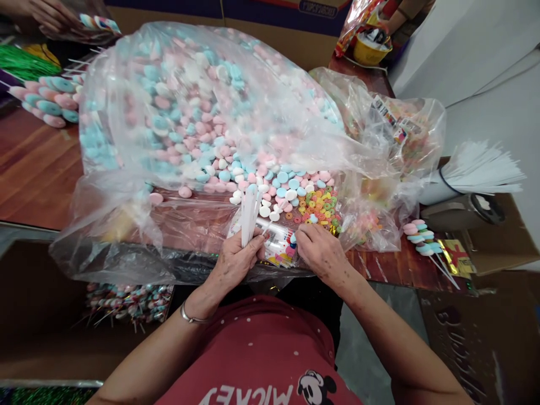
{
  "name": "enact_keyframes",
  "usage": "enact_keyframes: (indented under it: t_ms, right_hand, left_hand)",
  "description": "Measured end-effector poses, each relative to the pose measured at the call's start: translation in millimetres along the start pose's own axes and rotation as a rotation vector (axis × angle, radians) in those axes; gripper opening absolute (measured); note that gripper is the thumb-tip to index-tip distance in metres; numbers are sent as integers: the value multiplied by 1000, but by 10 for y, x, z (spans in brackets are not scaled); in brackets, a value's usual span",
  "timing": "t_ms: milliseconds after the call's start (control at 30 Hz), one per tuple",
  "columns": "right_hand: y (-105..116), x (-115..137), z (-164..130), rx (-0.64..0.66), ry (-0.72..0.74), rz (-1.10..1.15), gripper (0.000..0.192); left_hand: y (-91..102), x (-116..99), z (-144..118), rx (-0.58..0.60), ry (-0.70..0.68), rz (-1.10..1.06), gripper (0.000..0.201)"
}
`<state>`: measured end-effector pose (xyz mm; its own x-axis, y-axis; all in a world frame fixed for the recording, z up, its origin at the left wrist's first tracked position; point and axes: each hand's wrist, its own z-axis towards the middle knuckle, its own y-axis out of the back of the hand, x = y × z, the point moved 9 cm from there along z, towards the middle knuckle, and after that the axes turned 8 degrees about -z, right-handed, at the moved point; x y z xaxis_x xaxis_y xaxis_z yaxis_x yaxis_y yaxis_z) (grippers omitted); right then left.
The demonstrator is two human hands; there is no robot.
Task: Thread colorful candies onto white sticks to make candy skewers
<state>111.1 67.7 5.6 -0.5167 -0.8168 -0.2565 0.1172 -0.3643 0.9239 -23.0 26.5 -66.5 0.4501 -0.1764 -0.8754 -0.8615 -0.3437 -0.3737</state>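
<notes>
My left hand (236,260) grips a small bundle of white sticks (248,212) held upright at the near edge of the table. My right hand (318,250) rests beside it, fingers pinched on a small blue candy piece at a stick's end above a printed packet (280,247). Just beyond both hands lie loose pink, blue and white marshmallow candies (270,185) spilling from a big clear plastic bag (189,112), and a heap of small coloured ring candies (320,205).
A tied bunch of white sticks (476,171) lies at the right, with finished candy skewers (422,236) near it. More skewers (48,101) lie far left, where another person's hands (50,14) work. A box of wrapped skewers (126,301) sits low left.
</notes>
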Motion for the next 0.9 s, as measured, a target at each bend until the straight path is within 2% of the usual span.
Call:
enact_keyframes:
  t_ms: [133, 267, 367, 433, 500, 600, 700, 800, 900]
  right_hand:
    - [-27, -15, 43, -87, -33, -24, 22]
    - [-57, -195, 68, -46, -174, -133, 21]
    - [-65, -144, 34, 36, -102, -93, 17]
    - [-47, -69, -29, 76, -24, -9, 16]
    - [-12, -68, -96, 89, -7, 96, 15]
    - [69, -273, -135, 11, -140, 249, 21]
    - [89, -473, -79, -65, -262, 295, 26]
    - [5, -402, 70, -29, -172, 282, 17]
    - [-81, -284, 149, 5, -80, 252, 18]
  left_hand:
    - [0, -21, -3, -9, -3, 5, 33]
    - [2, -18, -1, -12, 1, 4, 35]
    - [-1, -10, 1, -8, 6, -2, 35]
    - [-6, -11, 1, -4, 6, -5, 35]
    - [-9, -20, 0, -2, 4, -6, 34]
    - [-8, -36, -4, -4, 0, -1, 35]
    - [-8, -38, -7, -4, 4, 7, 35]
    - [-12, -24, -5, 1, 8, 8, 35]
    - [-16, -7, 1, 9, 9, -7, 36]
